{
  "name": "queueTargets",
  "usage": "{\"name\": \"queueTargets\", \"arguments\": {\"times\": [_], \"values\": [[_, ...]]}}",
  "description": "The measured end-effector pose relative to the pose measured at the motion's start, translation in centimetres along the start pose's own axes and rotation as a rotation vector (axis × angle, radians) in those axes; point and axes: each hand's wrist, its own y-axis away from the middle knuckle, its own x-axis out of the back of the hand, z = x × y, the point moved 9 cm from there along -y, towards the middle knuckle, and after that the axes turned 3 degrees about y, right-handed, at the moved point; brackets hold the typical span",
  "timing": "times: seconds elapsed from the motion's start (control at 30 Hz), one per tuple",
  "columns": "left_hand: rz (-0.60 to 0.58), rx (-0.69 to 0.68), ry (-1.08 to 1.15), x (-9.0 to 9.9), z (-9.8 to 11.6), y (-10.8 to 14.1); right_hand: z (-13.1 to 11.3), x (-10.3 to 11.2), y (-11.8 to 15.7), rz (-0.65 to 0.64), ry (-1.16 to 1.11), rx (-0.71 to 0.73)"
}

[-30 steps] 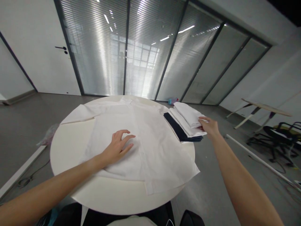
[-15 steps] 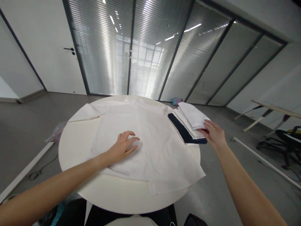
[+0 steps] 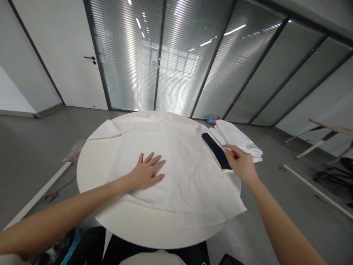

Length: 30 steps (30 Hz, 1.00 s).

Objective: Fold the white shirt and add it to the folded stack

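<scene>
Round white desk point(image 3: 91, 176) carries a white shirt point(image 3: 176, 165) spread flat, collar at the far edge, left hand point(image 3: 147, 171) pressed open on its middle, right hand point(image 3: 241, 163) nearer the folded stack point(image 3: 234, 141) at right, fingers loose, gripping nothing.

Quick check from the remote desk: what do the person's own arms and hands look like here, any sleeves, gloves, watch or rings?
Both forearms are bare as far as the picture shows, with no sleeve edge in view. The left hand and right hand wear no gloves. No watch, bracelet or wristband shows at either wrist, and no ring can be made out on the fingers that show. No cables, straps or markings appear on either arm.
</scene>
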Motion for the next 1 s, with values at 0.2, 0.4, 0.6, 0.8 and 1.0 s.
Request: {"name": "queueTargets", "arguments": {"times": [0.2,0.4,0.6,0.8,1.0], "values": [[-0.035,0.008,-0.034,0.7,-2.2,1.9,-6.5,-11.9,2.3,-0.524,-0.034,0.371],[-0.046,-0.052,-0.08,1.4,-4.4,4.6,-6.9,-16.2,4.2,-0.601,0.054,0.463],[-0.122,-0.083,0.022,3.1,-5.5,4.2,-6.9,-16.2,3.7,-0.629,0.036,0.482],[0.046,0.123,0.152,8.5,-11.8,-3.2,-6.5,-16.3,2.7,-0.537,-0.053,0.45],[0.086,0.269,-0.113,6.8,-19.2,-9.8,-5.6,-16.9,3.1,-0.538,-0.096,0.434]]}}
